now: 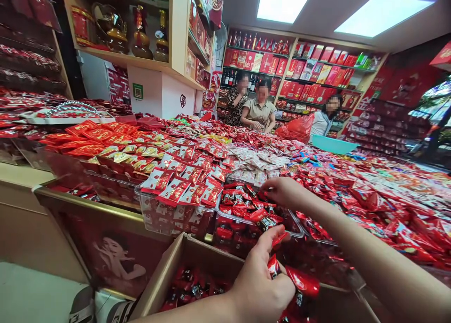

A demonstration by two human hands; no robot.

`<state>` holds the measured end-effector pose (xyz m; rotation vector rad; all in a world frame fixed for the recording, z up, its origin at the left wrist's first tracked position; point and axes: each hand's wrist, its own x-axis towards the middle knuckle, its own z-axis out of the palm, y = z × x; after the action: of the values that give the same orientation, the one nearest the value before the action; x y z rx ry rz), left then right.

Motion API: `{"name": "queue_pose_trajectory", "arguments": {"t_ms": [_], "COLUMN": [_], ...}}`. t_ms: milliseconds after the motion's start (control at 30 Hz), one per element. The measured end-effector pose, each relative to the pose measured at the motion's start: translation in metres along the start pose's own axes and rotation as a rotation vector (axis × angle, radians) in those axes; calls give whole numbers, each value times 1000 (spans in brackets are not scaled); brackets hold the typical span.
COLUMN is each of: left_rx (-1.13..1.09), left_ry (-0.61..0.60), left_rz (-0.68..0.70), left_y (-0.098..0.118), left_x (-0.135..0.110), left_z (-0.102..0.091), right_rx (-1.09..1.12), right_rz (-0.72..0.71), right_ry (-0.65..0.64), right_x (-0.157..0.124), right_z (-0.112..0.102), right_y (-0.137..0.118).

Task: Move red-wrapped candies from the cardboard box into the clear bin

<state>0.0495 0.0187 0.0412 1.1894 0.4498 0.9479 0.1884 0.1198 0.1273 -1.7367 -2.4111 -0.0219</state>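
My left hand is closed on several red-wrapped candies, their shiny wrappers showing past the fingers. It hangs above an open cardboard box that holds more candies in red and black wrappers. Just beyond stands a clear plastic bin heaped with the same kind of red candies. Over that bin's far right side, my right hand reaches in palm down, its bent fingers apart at the candies. Its fingertips are partly hidden.
Another clear bin with red-and-white packets adjoins on the left. Heaps of wrapped sweets spread across the display. Behind it are a person in a beige shirt, two other people, a turquoise basin and stocked shelves.
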Motion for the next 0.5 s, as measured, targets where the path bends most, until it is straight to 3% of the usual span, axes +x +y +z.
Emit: {"name": "queue_pose_trajectory", "arguments": {"t_ms": [67,233,500], "left_rx": [53,171,287], "left_ry": [-17,-55,-44], "left_rz": [-18,-7,93], "left_y": [-1,-2,-11], "left_x": [-2,-4,0], "left_z": [1,0,-11], "right_rx": [-203,-326,-409], "right_rz": [-51,-53,99], "right_ry": [-29,-124,-192], "right_x": [24,57,74], "right_z": [13,40,44], "right_y": [2,0,14]}}
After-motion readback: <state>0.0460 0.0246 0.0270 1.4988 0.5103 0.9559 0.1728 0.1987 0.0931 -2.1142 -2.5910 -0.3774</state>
